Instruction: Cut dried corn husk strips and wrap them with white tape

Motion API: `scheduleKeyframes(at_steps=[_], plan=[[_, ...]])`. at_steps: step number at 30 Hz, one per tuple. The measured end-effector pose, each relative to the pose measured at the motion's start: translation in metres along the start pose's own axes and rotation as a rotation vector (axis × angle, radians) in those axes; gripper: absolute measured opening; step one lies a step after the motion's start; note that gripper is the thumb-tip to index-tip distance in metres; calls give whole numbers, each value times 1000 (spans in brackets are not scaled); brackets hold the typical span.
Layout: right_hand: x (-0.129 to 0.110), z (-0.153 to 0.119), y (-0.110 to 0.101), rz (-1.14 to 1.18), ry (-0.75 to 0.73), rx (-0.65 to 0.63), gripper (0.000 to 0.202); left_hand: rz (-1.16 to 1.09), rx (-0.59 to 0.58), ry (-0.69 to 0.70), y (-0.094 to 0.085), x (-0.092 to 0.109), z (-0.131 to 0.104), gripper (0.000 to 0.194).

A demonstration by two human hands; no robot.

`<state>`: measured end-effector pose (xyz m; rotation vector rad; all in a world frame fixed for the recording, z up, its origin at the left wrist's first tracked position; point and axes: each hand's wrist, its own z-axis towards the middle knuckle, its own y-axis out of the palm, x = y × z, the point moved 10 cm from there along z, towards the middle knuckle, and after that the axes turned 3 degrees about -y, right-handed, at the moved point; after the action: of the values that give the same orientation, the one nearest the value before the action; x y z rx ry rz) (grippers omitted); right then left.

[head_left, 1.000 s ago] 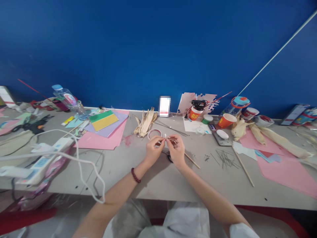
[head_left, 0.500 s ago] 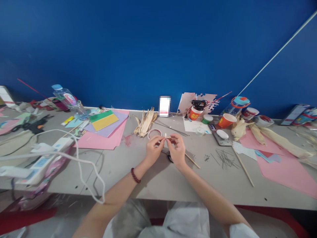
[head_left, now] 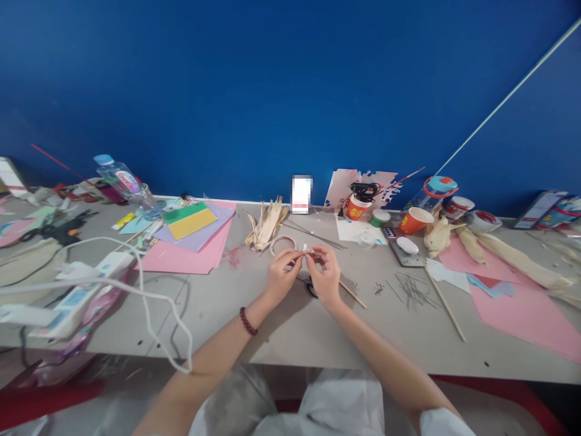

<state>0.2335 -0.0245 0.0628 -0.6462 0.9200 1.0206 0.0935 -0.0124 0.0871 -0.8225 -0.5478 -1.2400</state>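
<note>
My left hand (head_left: 282,276) and my right hand (head_left: 325,275) meet over the middle of the grey table, fingertips pinched together. Between them sits a small whitish piece (head_left: 305,249), too small to make out well; both hands' fingertips are on it. Just behind my left hand lies a roll of tape (head_left: 284,243). Something black, partly hidden, lies under my right hand, and a thin wooden stick (head_left: 354,295) reaches out to its right. Dried corn husks (head_left: 267,225) lie behind and to the left of my hands.
Coloured paper (head_left: 190,227), a plastic bottle (head_left: 127,181) and a white power strip (head_left: 86,297) are on the left. To the right are cut wires (head_left: 414,290), an orange paper cup (head_left: 415,221), a phone (head_left: 410,257) and pink paper (head_left: 521,309). A lit screen (head_left: 301,195) stands behind.
The whitish piece between my fingertips shows a little wider and slightly turned. My hands have barely moved.
</note>
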Motion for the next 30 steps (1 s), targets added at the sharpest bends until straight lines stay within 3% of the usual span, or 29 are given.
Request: scheduleKeyframes(at_steps=[8, 18, 30], plan=[[3, 0, 1, 12, 30, -12, 23, 12, 11, 28, -1, 3, 0, 16], [2, 0, 2, 58, 35, 1, 22, -48, 26, -73, -3, -6, 1, 15], [1, -1, 4, 73, 41, -14, 23, -1, 34, -46, -5, -2, 2, 14]])
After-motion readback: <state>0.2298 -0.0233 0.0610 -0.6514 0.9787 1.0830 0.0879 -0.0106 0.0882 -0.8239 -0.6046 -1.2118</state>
